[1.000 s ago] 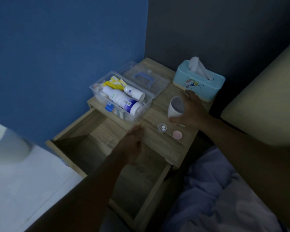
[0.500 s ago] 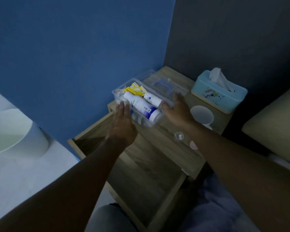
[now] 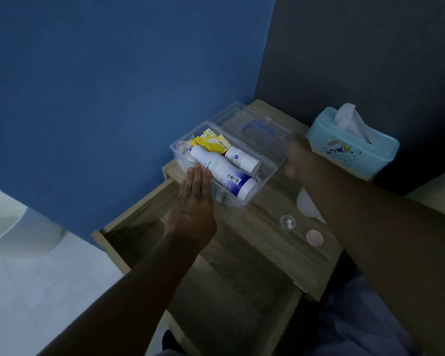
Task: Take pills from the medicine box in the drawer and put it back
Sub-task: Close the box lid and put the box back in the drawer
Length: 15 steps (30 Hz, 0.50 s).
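The clear medicine box (image 3: 265, 181) stands open at the back left of the nightstand top (image 3: 257, 242). It holds a large white bottle (image 3: 221, 170), a smaller white bottle (image 3: 242, 158) and yellow packets (image 3: 209, 142). Its lid (image 3: 254, 140), with a blue handle, lies flipped back behind it. My left hand (image 3: 193, 209) rests flat against the box's near left side, fingers straight. My right hand (image 3: 297, 160), blurred, is curled on the lid's right edge. A small clear cup (image 3: 287, 222) with two white pills sits near the front.
The wooden drawer (image 3: 216, 291) is pulled out below the top. A pink round cap (image 3: 314, 237) lies beside the pill cup. A white cup (image 3: 306, 204) is partly hidden by my right forearm. A light blue tissue box (image 3: 352, 150) stands at the back right. Bedding (image 3: 357, 317) lies lower right.
My right hand left the white cup and moved over the box to the lid's right edge. My left hand rose from over the drawer to the box's near side.
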### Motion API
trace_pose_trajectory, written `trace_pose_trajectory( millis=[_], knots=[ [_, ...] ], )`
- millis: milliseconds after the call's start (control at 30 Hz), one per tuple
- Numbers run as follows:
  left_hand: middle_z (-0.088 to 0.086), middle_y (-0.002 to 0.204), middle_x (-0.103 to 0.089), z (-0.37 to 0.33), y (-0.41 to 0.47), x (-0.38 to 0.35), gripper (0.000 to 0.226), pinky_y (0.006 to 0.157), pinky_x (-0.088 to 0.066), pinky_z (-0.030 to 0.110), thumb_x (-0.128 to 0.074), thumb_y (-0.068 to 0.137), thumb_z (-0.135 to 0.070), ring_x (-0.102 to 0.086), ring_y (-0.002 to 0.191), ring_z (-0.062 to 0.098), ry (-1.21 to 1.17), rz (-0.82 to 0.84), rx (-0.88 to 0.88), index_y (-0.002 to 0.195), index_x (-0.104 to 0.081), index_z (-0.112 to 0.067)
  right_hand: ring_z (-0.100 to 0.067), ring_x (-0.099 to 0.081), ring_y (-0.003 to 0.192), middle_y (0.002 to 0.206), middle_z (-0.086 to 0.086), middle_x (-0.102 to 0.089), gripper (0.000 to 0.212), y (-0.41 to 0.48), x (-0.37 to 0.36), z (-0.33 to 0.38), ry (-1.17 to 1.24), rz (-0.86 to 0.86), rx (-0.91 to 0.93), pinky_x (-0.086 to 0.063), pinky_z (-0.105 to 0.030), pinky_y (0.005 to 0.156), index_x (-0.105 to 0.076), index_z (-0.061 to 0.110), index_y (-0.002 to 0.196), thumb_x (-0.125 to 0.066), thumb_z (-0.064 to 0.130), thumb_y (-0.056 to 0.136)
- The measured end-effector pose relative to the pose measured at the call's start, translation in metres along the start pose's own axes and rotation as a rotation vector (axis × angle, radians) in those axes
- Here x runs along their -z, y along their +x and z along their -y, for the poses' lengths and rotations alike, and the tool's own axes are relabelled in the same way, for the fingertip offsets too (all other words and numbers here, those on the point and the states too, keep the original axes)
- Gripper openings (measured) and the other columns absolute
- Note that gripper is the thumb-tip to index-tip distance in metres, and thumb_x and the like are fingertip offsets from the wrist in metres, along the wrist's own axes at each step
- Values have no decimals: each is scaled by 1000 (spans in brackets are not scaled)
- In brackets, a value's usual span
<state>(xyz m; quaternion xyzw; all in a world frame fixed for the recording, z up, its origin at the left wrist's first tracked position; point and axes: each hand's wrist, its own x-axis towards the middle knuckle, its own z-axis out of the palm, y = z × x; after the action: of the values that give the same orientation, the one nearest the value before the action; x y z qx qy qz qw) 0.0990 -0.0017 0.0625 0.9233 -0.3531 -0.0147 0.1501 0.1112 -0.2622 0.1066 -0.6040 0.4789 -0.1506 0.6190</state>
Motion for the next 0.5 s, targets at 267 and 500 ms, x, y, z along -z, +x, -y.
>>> trace_pose_trajectory(
  millis=[267, 500],
  knots=[
    [11, 160, 23, -4, -2, 11, 98, 113, 13, 32, -53, 82, -9, 27, 141, 19, -45, 76, 38, 150, 17, -9, -23, -50, 127, 152, -11, -43, 53, -44, 1, 28, 53, -223, 379, -36, -14, 88, -37, 12, 149, -32, 42, 106],
    [8, 162, 20, -5, -1, 22, 110, 115, 7, 30, -66, 75, -13, 18, 147, 21, -136, 151, 59, 153, 11, -11, -17, -54, 116, 127, -4, -52, 36, -91, 18, -5, -216, 15, 716, -47, -29, 93, -48, 14, 132, -50, 30, 100]
  ],
)
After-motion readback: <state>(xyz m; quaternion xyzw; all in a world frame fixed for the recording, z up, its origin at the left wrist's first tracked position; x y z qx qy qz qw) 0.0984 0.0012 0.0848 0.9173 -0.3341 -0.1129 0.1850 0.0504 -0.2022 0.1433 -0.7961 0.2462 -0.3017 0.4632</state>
